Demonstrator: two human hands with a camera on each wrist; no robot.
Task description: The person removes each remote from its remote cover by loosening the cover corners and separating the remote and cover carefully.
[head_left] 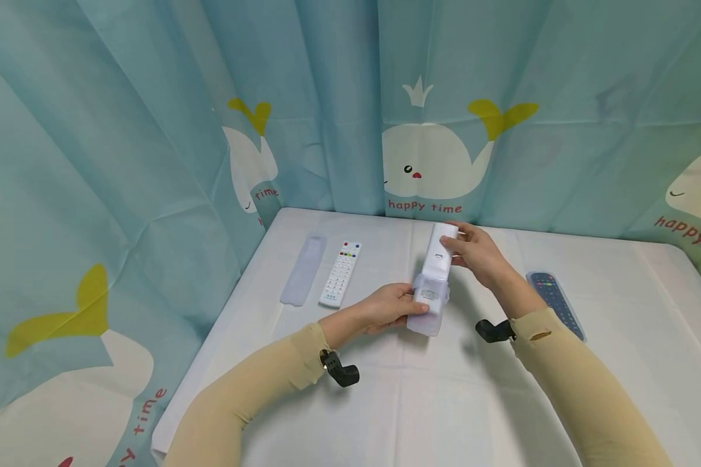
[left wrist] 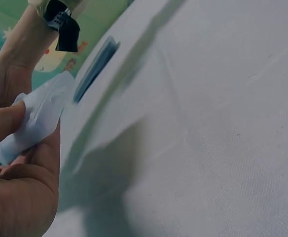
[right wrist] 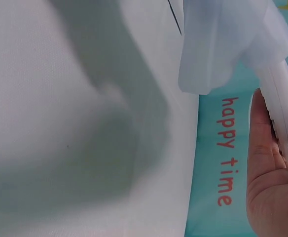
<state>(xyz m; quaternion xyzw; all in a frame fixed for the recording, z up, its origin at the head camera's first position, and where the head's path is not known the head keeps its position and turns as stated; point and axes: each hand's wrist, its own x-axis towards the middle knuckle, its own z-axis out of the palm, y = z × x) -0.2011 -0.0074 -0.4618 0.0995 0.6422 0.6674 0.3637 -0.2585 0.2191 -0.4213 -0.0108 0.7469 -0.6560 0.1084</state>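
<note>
A white remote control [head_left: 439, 250] is held above the table, its back side up. Its lower part sits inside a translucent silicone sleeve [head_left: 426, 324], whose upper edge is bunched around the remote's middle. My left hand [head_left: 388, 307] pinches the sleeved lower end, thumb on top and fingers beneath. At the bare upper end, my right hand [head_left: 476, 253] grips the remote with the thumb on its back. In the left wrist view the sleeve [left wrist: 45, 106] shows between thumb and fingers. The right wrist view shows the remote [right wrist: 281, 103] coming out of the loose sleeve [right wrist: 218, 44].
Left of my hands, a white remote with buttons up [head_left: 340, 275] lies beside a flat translucent sleeve [head_left: 304, 271]. A dark blue remote [head_left: 555, 303] lies on the right, partly behind my right forearm. The white table [head_left: 350, 415] backs onto a blue whale-print curtain [head_left: 339, 104].
</note>
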